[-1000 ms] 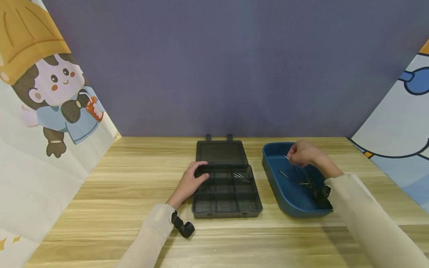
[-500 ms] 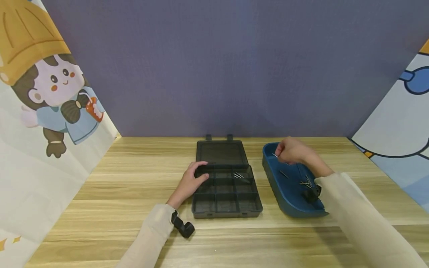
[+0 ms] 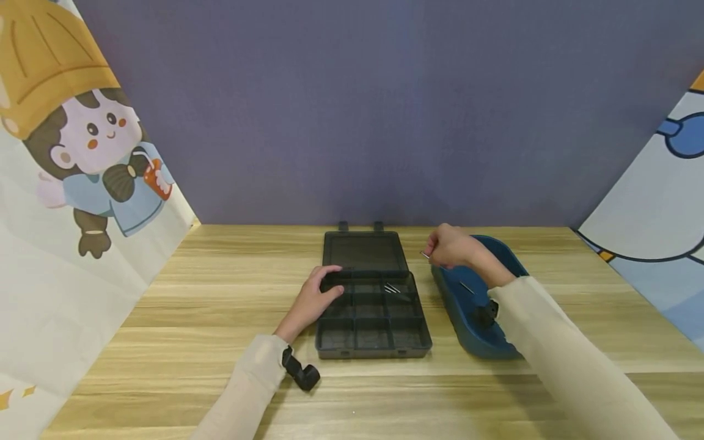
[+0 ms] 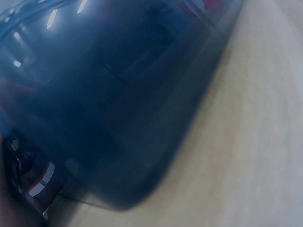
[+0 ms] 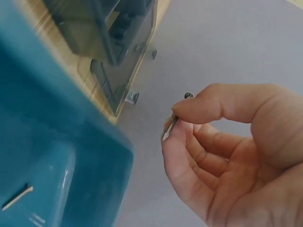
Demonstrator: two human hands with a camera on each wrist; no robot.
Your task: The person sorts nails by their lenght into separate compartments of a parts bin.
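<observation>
Pinched between the thumb and forefinger of the right hand (image 3: 452, 245) (image 5: 232, 142) is a thin metal pin (image 3: 425, 254) (image 5: 173, 124), held above the left rim of the blue bin (image 3: 459, 330) (image 5: 109, 142). One loose pin (image 3: 466, 287) (image 5: 18, 197) shows on the bin floor. The left hand (image 3: 312, 300) rests at the upper left of the dark compartment box (image 3: 374, 353), thumb and forefinger spread over its edge. Several pins (image 3: 392, 288) lie in the box's upper right compartment. A dark, blurred box side (image 4: 142, 132) fills much of the left wrist view.
The box's lid (image 3: 364, 250) lies folded back behind it, towards the grey-blue back panel (image 3: 352, 122). Printed panels (image 3: 33, 256) flank the wooden table (image 3: 231, 269). The right forearm (image 3: 555, 330) crosses over the bin. A black wrist camera (image 3: 307, 376) hangs by the left sleeve.
The right hand has moved left from over the bin's interior to its left rim, carrying the pin. The left hand and the box have stayed in place.
</observation>
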